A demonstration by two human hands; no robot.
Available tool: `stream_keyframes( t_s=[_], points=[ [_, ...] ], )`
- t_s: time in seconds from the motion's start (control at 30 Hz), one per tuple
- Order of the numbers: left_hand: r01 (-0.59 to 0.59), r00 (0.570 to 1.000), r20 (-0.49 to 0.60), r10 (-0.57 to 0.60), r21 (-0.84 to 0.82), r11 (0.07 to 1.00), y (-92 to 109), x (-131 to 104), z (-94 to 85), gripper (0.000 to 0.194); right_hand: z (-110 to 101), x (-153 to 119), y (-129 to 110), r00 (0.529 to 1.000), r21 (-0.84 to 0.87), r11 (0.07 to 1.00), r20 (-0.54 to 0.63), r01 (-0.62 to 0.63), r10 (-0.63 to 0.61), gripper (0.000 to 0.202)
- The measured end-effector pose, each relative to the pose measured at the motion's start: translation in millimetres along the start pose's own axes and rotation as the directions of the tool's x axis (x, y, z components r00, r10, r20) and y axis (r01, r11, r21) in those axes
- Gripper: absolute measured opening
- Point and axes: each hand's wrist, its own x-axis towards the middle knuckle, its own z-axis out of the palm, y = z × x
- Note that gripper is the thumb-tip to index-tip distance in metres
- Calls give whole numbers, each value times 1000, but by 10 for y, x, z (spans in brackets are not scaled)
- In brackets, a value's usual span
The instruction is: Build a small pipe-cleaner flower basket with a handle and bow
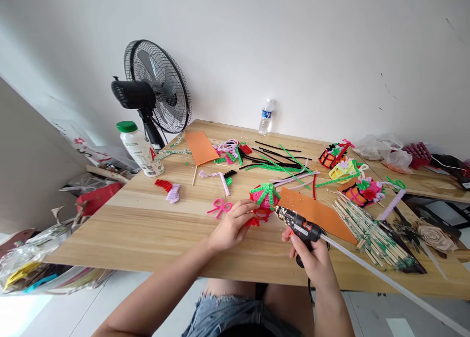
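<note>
My right hand [312,258] is wrapped round a black hot glue gun [299,224], with a long pale glue stick [382,273] running out of its back. Its nozzle points at a small red, pink and green pipe-cleaner craft [267,196], touching or almost touching the right side. My left hand [235,224] grips that craft from the left, its fingertips partly hidden. Left of the fingers lies a pink pipe-cleaner bow [219,208]. Orange sheet [312,212] lies behind the glue gun.
Several loose pipe cleaners [279,163] lie across the table [147,229]. Finished-looking pipe-cleaner baskets [362,191] and a heap of wooden sticks [374,234] are at right. A white bottle [141,148] and a black fan [157,87] stand at left, a water bottle [266,117] by the wall.
</note>
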Motion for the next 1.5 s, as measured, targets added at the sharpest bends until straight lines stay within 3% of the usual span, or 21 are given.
stream_keyframes(
  t_s=[0.77, 1.03, 1.2, 1.5],
  points=[
    [-3, 997, -76, 10, 91, 996, 18, -1, -48, 24, -10, -72, -189, 983, -23, 997, -167, 72, -75, 24],
    [-19, 996, -81, 27, 92, 996, 20, 7, -48, 25, 53, 28, -1, 995, -181, 980, -53, 78, -89, 32],
    [-27, 998, -50, 33, 106, 994, 14, -4, -42, 27, 74, 34, 146, 996, -256, 965, -49, 60, -75, 37],
    [-26, 999, -19, 28, 115, 993, 4, -10, -30, 27, 77, 15, 102, 995, -381, 922, -37, 71, -92, 30]
  ],
)
